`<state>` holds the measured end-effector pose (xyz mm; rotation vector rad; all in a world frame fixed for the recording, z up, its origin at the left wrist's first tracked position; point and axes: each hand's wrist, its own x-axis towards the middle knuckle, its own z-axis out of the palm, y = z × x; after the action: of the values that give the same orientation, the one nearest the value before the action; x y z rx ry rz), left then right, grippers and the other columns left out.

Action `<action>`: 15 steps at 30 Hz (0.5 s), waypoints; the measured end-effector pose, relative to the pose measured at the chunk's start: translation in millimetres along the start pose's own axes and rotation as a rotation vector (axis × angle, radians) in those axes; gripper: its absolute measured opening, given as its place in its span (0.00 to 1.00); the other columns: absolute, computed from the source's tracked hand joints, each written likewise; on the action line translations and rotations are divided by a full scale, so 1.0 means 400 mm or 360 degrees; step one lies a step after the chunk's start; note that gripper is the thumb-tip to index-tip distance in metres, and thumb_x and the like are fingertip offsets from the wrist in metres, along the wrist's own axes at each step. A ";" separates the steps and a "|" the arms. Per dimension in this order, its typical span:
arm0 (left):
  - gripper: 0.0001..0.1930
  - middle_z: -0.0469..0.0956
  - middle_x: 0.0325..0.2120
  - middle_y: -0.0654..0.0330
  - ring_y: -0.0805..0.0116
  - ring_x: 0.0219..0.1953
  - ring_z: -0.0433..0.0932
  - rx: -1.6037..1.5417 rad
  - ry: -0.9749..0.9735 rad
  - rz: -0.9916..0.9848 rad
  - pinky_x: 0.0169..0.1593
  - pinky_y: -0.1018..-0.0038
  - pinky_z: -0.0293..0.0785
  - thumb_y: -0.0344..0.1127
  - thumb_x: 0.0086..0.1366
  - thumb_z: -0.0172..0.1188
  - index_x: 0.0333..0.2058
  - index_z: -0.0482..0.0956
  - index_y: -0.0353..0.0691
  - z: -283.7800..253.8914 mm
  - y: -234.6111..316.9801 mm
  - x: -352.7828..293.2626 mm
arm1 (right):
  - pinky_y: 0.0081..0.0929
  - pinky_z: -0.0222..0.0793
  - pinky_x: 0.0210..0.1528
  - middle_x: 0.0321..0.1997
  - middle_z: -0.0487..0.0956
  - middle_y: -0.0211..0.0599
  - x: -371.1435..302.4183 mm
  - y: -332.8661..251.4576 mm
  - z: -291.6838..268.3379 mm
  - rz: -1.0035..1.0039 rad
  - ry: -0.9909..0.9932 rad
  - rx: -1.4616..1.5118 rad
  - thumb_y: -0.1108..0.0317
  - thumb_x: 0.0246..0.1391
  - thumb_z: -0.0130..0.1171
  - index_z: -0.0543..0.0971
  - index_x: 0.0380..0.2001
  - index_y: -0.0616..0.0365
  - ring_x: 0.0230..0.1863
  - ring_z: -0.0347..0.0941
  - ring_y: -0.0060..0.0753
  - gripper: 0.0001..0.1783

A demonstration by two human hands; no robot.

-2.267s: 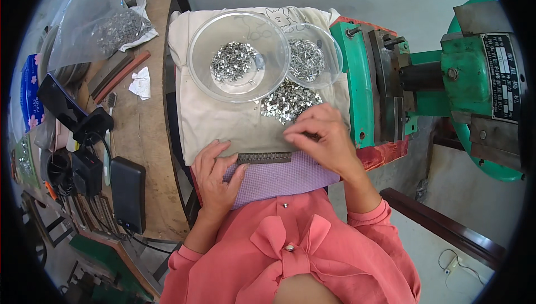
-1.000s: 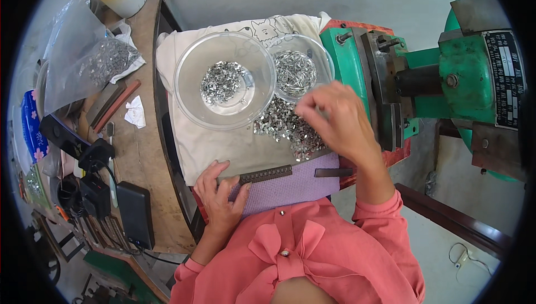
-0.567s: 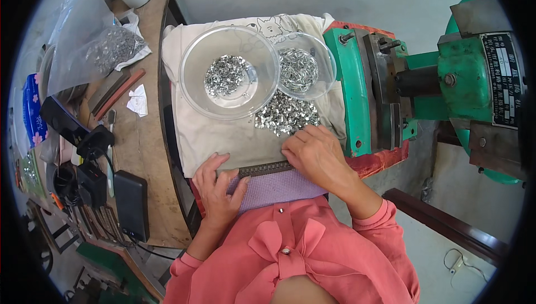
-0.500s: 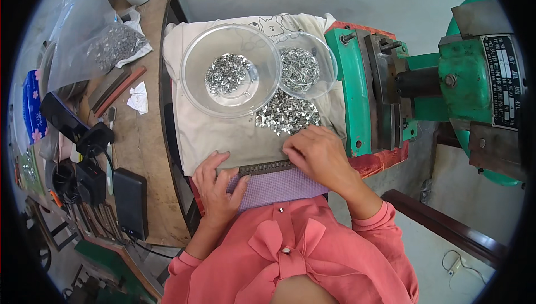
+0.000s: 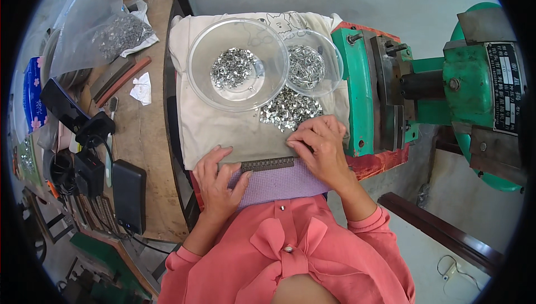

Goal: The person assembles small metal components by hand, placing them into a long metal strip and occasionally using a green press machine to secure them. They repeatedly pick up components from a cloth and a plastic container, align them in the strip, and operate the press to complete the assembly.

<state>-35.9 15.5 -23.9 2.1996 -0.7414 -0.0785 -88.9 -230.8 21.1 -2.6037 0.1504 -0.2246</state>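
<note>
A dark metal bar (image 5: pixel 268 164) with a row of small slots lies crosswise on a purple cloth (image 5: pixel 282 184) in front of me. My left hand (image 5: pixel 219 184) grips the bar's left end between thumb and forefinger, its other fingers spread on the beige cloth. Just beyond the bar's right end, my right hand (image 5: pixel 322 150) has thumb and forefinger pinched together; whatever they hold is too small to make out. Next to its knuckles lies a loose heap of small shiny metal pieces (image 5: pixel 287 109).
Behind the heap stand a large clear tub (image 5: pixel 195 80) and a smaller one (image 5: pixel 336 72), both holding metal bits. A green machine (image 5: pixel 466 83) rises at the right. On the left, a wooden table (image 5: pixel 153 192) bears a black power bank (image 5: pixel 129 196), cables and a plastic bag (image 5: pixel 84 24).
My right hand's fingers have drawn together into a pinch, a little farther from the bar, whose right end shows more. The left hand stays at the bar. The whole view has shifted slightly.
</note>
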 end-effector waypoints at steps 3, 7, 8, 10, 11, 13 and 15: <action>0.15 0.75 0.53 0.53 0.46 0.58 0.70 -0.0009 0.0004 0.0000 0.60 0.55 0.61 0.35 0.50 0.73 0.34 0.78 0.40 0.001 -0.002 -0.001 | 0.39 0.51 0.56 0.41 0.79 0.21 -0.008 0.000 -0.014 0.0133 -0.0107 0.0156 0.65 0.48 0.71 0.86 0.29 0.49 0.50 0.67 0.34 0.05; 0.15 0.75 0.53 0.53 0.46 0.59 0.70 -0.0011 0.0005 -0.0003 0.60 0.55 0.61 0.35 0.50 0.73 0.34 0.78 0.40 0.002 -0.002 0.000 | 0.40 0.49 0.59 0.43 0.78 0.20 -0.029 -0.006 -0.023 0.0252 -0.0278 0.0261 0.63 0.49 0.71 0.87 0.29 0.48 0.53 0.65 0.35 0.04; 0.15 0.75 0.53 0.53 0.46 0.59 0.70 -0.0007 0.0003 -0.0004 0.60 0.55 0.61 0.35 0.50 0.73 0.34 0.78 0.40 0.002 -0.002 0.001 | 0.41 0.49 0.59 0.43 0.78 0.20 -0.030 -0.007 -0.023 0.0256 -0.0286 0.0260 0.63 0.49 0.71 0.87 0.29 0.48 0.54 0.65 0.35 0.04; 0.15 0.75 0.53 0.53 0.47 0.59 0.70 0.0001 0.0009 -0.0001 0.60 0.55 0.61 0.34 0.49 0.73 0.34 0.78 0.41 0.002 -0.001 0.001 | 0.42 0.48 0.60 0.44 0.78 0.20 -0.034 -0.010 -0.023 0.0269 -0.0299 0.0253 0.63 0.49 0.71 0.87 0.29 0.48 0.54 0.64 0.36 0.05; 0.15 0.75 0.53 0.54 0.47 0.59 0.70 0.0005 0.0012 0.0000 0.60 0.55 0.61 0.34 0.49 0.73 0.34 0.78 0.41 0.002 0.000 -0.001 | 0.42 0.48 0.60 0.44 0.78 0.20 -0.037 -0.011 -0.021 0.0269 -0.0299 0.0249 0.63 0.49 0.71 0.87 0.29 0.48 0.54 0.64 0.36 0.05; 0.15 0.75 0.53 0.54 0.47 0.59 0.70 -0.0001 0.0019 0.0005 0.60 0.55 0.61 0.34 0.49 0.74 0.34 0.77 0.41 0.001 -0.001 0.000 | 0.42 0.48 0.60 0.45 0.78 0.21 -0.036 -0.011 -0.020 0.0262 -0.0293 0.0238 0.63 0.48 0.71 0.87 0.29 0.48 0.55 0.64 0.37 0.05; 0.15 0.75 0.53 0.54 0.47 0.59 0.70 -0.0004 0.0022 0.0005 0.60 0.55 0.61 0.34 0.49 0.74 0.34 0.77 0.41 0.001 -0.001 0.000 | 0.42 0.48 0.60 0.45 0.78 0.21 -0.037 -0.014 -0.018 0.0253 -0.0277 0.0211 0.63 0.48 0.71 0.87 0.28 0.48 0.55 0.64 0.38 0.05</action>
<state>-35.8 15.3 -24.6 2.1945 -0.7366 -0.0630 -104.3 -227.4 28.1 -2.4505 0.2697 0.0473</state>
